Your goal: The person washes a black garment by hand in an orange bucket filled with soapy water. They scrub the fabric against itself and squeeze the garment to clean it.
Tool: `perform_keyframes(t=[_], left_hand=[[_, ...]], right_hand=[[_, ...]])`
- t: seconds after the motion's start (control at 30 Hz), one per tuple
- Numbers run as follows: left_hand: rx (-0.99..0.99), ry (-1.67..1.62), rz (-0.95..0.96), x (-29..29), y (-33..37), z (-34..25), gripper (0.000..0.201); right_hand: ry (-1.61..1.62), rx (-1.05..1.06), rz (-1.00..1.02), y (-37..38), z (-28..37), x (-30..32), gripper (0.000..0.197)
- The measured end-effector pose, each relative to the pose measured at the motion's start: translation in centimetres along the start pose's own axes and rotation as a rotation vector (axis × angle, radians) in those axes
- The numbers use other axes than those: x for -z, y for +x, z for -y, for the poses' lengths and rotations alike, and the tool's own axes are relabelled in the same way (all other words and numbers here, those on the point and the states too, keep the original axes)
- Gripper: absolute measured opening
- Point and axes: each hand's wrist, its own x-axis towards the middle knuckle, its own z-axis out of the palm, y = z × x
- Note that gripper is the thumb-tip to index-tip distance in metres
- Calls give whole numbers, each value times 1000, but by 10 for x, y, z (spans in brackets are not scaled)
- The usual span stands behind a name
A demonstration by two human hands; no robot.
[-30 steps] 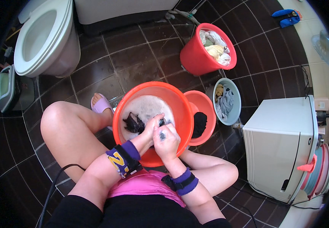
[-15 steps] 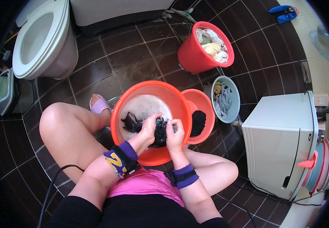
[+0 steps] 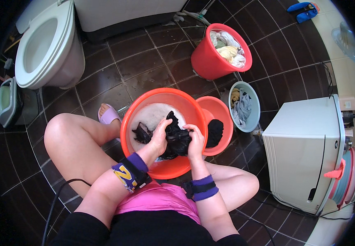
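Observation:
Between my knees stands a large orange-red basin (image 3: 173, 170) holding white suds (image 3: 148, 116). Over it, both my hands grip one wet black cloth garment (image 3: 178, 141). My left hand (image 3: 159, 138) is closed on its left side, thumb pointing up. On the right edge, my right hand (image 3: 195, 142) pinches the fabric with curled fingers. The lower part of the garment hangs into the basin. Another dark wet cloth (image 3: 143, 133) lies in the suds, left of my left hand.
Beside the basin sits a smaller salmon basin (image 3: 225, 139) with a black cloth (image 3: 215, 132). Farther right are a pale blue basin (image 3: 254, 119) of clothes and a red bucket (image 3: 204, 61) of light laundry. A white cabinet (image 3: 296, 123) stands right, a toilet (image 3: 68, 57) far left.
The black garment has been lifted and spread wider between my hands, more of it now showing above the suds. My right hand has shifted slightly right.

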Motion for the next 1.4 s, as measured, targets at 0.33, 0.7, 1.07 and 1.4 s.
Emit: perform_keyframes(t=[0.33, 0.7, 1.07, 1.4], left_hand=[[47, 36, -205, -32, -28, -2, 24], [173, 66, -300, -27, -19, 0, 21], [213, -90, -202, -25, -18, -6, 33], [96, -271, 101, -28, -23, -45, 33]], right_hand=[[-614, 351, -41, -12, 24, -38, 23], [-540, 43, -72, -2, 28, -40, 34], [-397, 33, -158, 1, -1, -20, 30], [-428, 122, 95, -18, -13, 4, 43]])
